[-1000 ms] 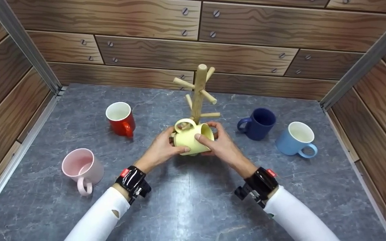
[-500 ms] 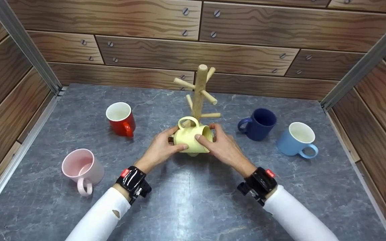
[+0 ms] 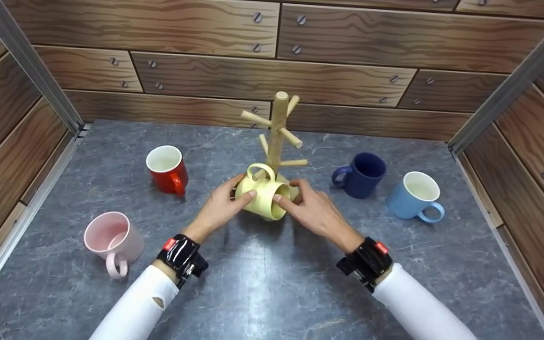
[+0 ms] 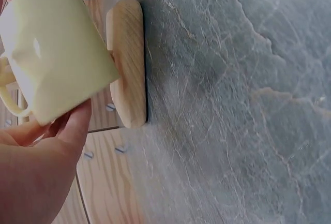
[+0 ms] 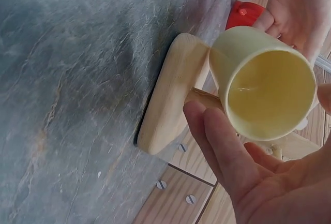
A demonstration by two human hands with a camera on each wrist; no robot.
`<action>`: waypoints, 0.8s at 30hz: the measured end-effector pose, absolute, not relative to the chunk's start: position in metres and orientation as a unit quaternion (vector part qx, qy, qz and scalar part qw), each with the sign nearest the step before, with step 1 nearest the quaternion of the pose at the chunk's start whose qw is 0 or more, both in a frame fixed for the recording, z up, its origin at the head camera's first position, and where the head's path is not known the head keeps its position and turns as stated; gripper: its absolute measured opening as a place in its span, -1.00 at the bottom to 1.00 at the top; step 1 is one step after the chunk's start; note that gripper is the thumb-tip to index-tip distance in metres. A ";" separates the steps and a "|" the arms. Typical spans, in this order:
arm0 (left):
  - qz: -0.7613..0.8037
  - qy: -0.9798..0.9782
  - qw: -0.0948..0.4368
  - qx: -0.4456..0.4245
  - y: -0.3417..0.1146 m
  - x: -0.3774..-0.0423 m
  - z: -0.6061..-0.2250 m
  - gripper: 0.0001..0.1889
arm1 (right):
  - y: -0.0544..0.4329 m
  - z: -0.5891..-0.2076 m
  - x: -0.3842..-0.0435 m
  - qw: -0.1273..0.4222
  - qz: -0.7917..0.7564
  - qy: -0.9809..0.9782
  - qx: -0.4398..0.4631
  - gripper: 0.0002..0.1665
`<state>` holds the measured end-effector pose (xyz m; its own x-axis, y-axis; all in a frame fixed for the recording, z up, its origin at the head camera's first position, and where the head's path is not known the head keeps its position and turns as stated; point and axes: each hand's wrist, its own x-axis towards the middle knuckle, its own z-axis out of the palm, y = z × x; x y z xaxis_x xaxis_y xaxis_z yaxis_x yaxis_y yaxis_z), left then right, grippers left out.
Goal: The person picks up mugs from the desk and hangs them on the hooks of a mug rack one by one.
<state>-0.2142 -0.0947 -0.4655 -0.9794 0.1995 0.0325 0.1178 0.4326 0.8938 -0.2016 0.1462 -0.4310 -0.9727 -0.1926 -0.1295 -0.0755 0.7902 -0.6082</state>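
Note:
In the head view a yellow mug [image 3: 260,196] is held on its side before a wooden mug tree [image 3: 277,132], handle up and mouth toward the lower right. My left hand [image 3: 220,203] grips it around its base end, thumb on the near side. At the mouth, my right hand [image 3: 317,210] has its fingers spread around the rim. The right wrist view shows a gap between the right thumb [image 5: 324,98] and the rim, with the fingers straight beside the mug. Behind the mug stands the tree's wooden base [image 4: 126,63], partly hidden.
A red mug [image 3: 168,171] and a pink mug [image 3: 115,240] stand on the left. On the right are a dark blue mug [image 3: 362,175] and a light blue mug [image 3: 413,196]. Wood-patterned walls [image 3: 206,75] enclose the grey table [image 3: 262,293].
The yellow mug has shifted slightly left, and its mouth has turned toward the viewer. My left hand has moved left with it. My right fingers have loosened from the mug's rim.

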 end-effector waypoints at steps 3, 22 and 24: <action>0.529 0.843 0.040 0.086 -0.095 -0.213 -0.465 -0.27 | 0.150 -0.431 -0.201 0.079 -0.313 0.943 -0.076 0.01; 0.572 0.817 0.012 0.073 -0.102 -0.211 -0.465 -0.34 | 0.176 -0.439 -0.197 0.069 -0.331 0.934 -0.111 -0.19; 0.571 0.817 0.009 0.075 -0.104 -0.210 -0.465 -0.34 | 0.179 -0.440 -0.196 0.070 -0.337 0.932 -0.116 -0.22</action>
<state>-0.2102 -0.1040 -0.4653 -0.9885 0.1330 0.0717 0.1129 0.3355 0.9352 -0.1958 0.1788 -0.4398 -0.9633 -0.2635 -0.0514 -0.1698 0.7464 -0.6435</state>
